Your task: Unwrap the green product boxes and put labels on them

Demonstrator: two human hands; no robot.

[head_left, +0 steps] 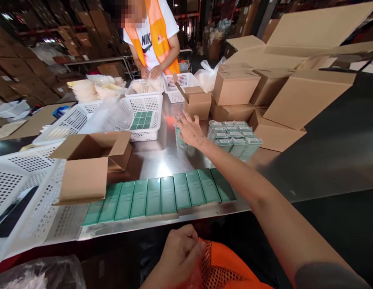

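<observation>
Head view: steel tabletop (162, 158) runs wide under everything. Far right, stacked cardboard cartons (297, 96). White perforated baskets (144, 110) sit mid-left; one shows green packs thru its mesh, another w/ pale bagged items sits in front of a co-worker in an orange vest (157, 34), whose hands rest in it. Open small carton (90, 164) on its side near left, nothing visible inside. Row of flat green boxes (162, 196) lies along the near tabletop edge, long axes pointing away from the person. Shrink-wrapped bundle of green boxes (234, 138) stands just right of the right hand (189, 130). That hand is stretched fwd, fingers spread and laid on an upright green box (179, 140) directly beneath; a firm grip can't be told. Left hand (180, 257) is well back, near the body, fingers clenched on orange mesh vest (222, 269).
</observation>
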